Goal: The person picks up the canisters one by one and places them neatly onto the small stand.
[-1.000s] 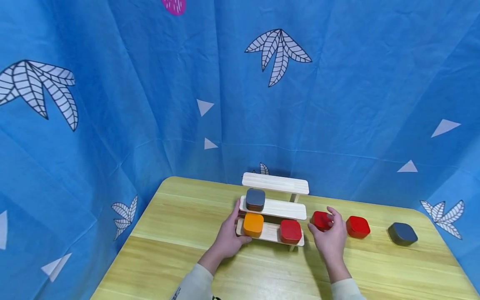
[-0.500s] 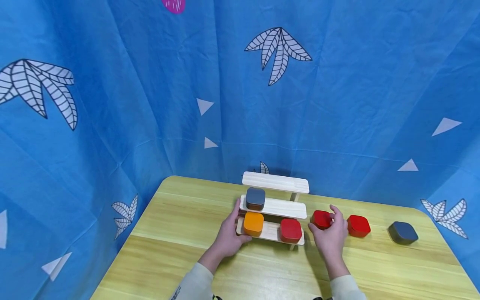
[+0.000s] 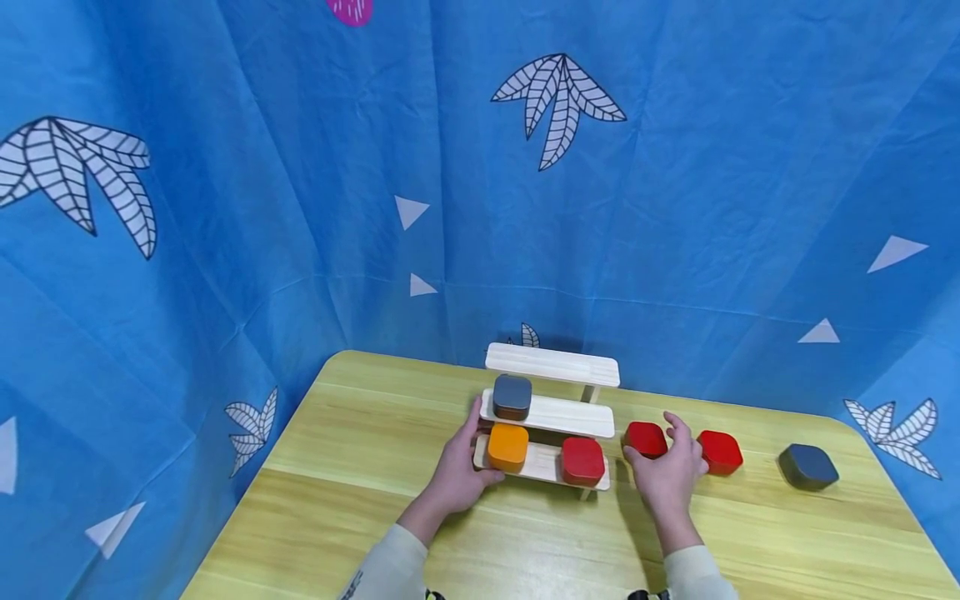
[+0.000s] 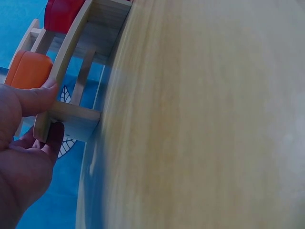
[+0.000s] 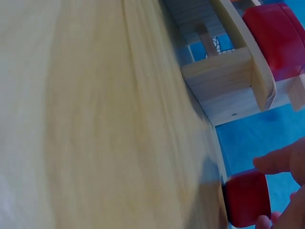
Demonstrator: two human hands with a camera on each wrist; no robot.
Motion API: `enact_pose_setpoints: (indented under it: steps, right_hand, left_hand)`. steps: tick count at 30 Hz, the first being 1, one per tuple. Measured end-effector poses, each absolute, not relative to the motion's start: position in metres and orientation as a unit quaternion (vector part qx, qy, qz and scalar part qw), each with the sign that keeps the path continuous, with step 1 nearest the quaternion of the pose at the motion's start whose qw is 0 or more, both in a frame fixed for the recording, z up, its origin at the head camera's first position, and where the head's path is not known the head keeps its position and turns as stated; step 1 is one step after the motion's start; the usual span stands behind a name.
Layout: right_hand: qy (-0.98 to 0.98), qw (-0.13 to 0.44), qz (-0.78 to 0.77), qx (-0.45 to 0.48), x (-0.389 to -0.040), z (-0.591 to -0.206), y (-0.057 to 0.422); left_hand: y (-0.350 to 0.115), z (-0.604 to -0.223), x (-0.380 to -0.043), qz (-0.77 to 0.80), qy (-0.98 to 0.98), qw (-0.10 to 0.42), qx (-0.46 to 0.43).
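Observation:
A small three-tier wooden rack [image 3: 558, 419] stands on the table. My left hand [image 3: 453, 477] grips the left end of its lowest board; in the left wrist view, the thumb lies over the board and the fingers curl below. That board bears an orange rounded block [image 3: 507, 447] and a red rounded block [image 3: 582, 461]. On the middle board sits a dark grey block [image 3: 512, 397]. Right of the rack, my right hand [image 3: 667, 475] has its fingers spread beside another red block [image 3: 646, 439] on the table. Its thumb is very near that block; contact is unclear.
A further red block [image 3: 720, 452] lies just right of my right hand, and a dark grey block [image 3: 807, 467] farther right. Behind the wooden table [image 3: 337, 450] hangs a blue patterned curtain [image 3: 322, 167], close behind the rack.
My right hand has shifted slightly to the right, and its fingers now cover less of the red block beside it. My left hand stays on the rack.

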State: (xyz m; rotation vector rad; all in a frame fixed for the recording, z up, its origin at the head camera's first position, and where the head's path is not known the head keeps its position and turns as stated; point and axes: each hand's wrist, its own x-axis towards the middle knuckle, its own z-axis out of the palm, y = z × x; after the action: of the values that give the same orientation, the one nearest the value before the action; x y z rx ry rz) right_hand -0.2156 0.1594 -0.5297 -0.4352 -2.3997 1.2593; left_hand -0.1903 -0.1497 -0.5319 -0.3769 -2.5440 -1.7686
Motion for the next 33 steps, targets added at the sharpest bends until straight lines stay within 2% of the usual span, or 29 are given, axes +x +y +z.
enact_pose_setpoints:
  steps: [8,33]
  right_hand:
    - [-0.866,0.164,0.444,-0.163,-0.218,-0.534,0.162]
    - [-0.862,0.156,0.452,-0.165,-0.225,-0.541,0.164]
  left_hand:
    - [-0.149,-0.531,-0.190,-0.567,-0.815,0.007,-0.114]
    - [-0.149,-0.533,-0.191,-0.574,-0.812,0.001,-0.108]
